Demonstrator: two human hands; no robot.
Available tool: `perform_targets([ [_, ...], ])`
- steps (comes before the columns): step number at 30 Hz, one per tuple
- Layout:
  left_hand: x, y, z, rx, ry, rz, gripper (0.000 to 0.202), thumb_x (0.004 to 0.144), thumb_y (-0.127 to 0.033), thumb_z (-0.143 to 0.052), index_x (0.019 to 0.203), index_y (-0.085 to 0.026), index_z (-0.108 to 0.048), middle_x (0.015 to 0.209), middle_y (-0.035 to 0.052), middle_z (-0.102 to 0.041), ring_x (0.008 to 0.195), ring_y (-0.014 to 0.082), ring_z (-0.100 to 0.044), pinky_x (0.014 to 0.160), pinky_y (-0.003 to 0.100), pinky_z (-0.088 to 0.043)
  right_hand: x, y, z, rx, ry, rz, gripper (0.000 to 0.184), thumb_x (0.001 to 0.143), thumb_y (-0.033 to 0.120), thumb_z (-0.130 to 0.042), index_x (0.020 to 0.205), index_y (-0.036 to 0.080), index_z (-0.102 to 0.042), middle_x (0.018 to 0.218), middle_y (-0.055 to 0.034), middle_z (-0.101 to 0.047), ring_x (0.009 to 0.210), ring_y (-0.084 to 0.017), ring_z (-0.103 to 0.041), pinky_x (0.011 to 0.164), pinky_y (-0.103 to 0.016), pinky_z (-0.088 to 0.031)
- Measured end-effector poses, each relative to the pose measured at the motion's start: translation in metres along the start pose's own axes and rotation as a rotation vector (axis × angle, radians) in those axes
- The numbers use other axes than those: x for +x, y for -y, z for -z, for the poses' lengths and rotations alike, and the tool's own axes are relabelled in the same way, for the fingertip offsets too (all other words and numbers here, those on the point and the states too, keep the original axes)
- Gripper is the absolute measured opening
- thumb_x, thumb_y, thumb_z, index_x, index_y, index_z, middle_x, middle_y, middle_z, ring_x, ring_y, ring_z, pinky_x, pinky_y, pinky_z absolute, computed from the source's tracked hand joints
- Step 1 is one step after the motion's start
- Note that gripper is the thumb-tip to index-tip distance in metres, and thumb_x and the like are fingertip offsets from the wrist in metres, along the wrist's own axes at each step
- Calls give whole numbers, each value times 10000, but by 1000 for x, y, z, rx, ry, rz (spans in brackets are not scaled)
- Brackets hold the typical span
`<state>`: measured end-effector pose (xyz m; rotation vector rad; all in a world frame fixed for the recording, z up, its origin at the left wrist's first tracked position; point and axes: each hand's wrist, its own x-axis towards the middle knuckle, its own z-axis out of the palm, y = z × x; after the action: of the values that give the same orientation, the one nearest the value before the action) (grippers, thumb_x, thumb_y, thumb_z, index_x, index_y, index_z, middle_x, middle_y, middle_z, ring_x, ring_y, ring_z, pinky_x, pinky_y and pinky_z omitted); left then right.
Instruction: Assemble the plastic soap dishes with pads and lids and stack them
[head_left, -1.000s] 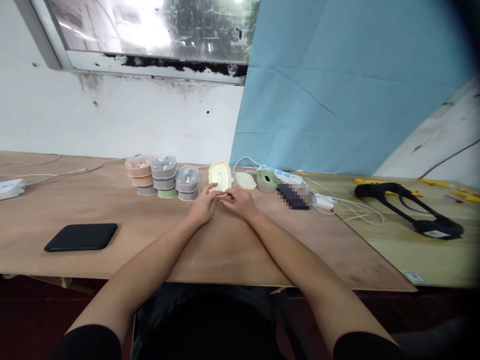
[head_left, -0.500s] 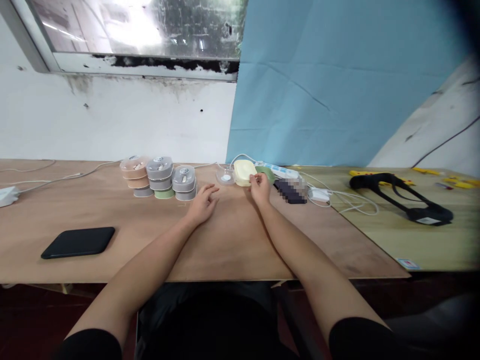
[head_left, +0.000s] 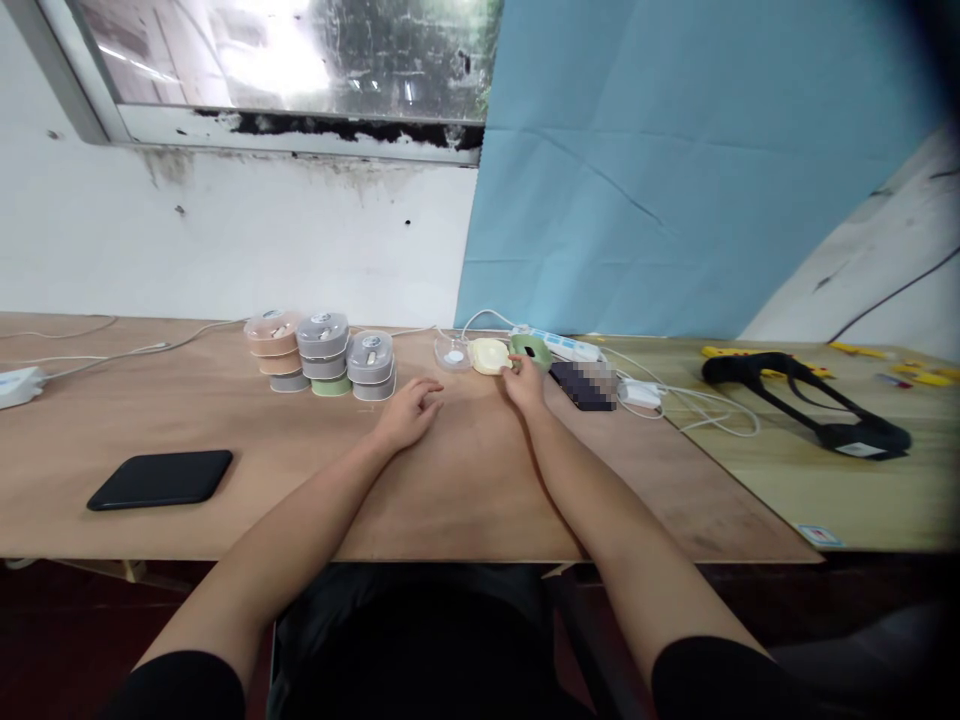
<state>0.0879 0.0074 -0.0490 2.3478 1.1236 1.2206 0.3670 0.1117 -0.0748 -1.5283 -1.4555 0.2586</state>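
On the wooden table, my left hand (head_left: 409, 412) rests with its fingers apart and nothing in it. To its left stands a short stack of rounded grey cases (head_left: 370, 368) with a clear lid. My right hand (head_left: 525, 385) has thumb and index finger at the right edge of a cream-coloured rounded case (head_left: 490, 357), which lies low on the table. Just left of that case is a clear lid (head_left: 452, 352) with a white round spot. A green rounded case (head_left: 531, 348) sits behind my right hand, partly covered by it.
More stacked cases, peach-topped (head_left: 274, 347) and grey-topped (head_left: 322, 350), stand at the back left. A black phone-like slab (head_left: 161, 480) lies front left. Right are a dark blurred item (head_left: 581, 385), a power strip (head_left: 566, 345), a white adapter (head_left: 640, 392), cables and a black strap (head_left: 806, 400).
The cream case, raised or tilted before, now lies lower and flatter, with my right hand still at its edge. More of the green case shows. My left hand has barely moved.
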Motion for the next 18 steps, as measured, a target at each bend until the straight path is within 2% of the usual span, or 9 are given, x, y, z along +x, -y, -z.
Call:
perform_targets([
  [5,-1,-3,2,44,29,25,287,874,-295,-525,1141,-208,-587,1049,55,-649,709,140,-594,740,312,-513,-4,5,1,-108,26,49,375,767,297,-518,1112,171,-592,754,-36,-609,731,-214,-565,752,-359,-462],
  [13,-1,-7,3,41,50,37,291,876,-326,-526,1133,-208,-596,1066,48,-664,696,136,-599,732,304,-509,-7,8,-4,-253,102,161,368,758,306,-568,1091,170,-645,1027,-109,-593,919,-237,-574,874,-365,-444],
  [18,-1,-7,3,40,58,27,285,879,-324,-522,1127,-204,-595,1066,48,-665,694,134,-597,737,306,-509,-7,7,-4,-262,113,154,392,764,316,-568,1122,173,-642,1045,-111,-586,965,-246,-572,896,-371,-441],
])
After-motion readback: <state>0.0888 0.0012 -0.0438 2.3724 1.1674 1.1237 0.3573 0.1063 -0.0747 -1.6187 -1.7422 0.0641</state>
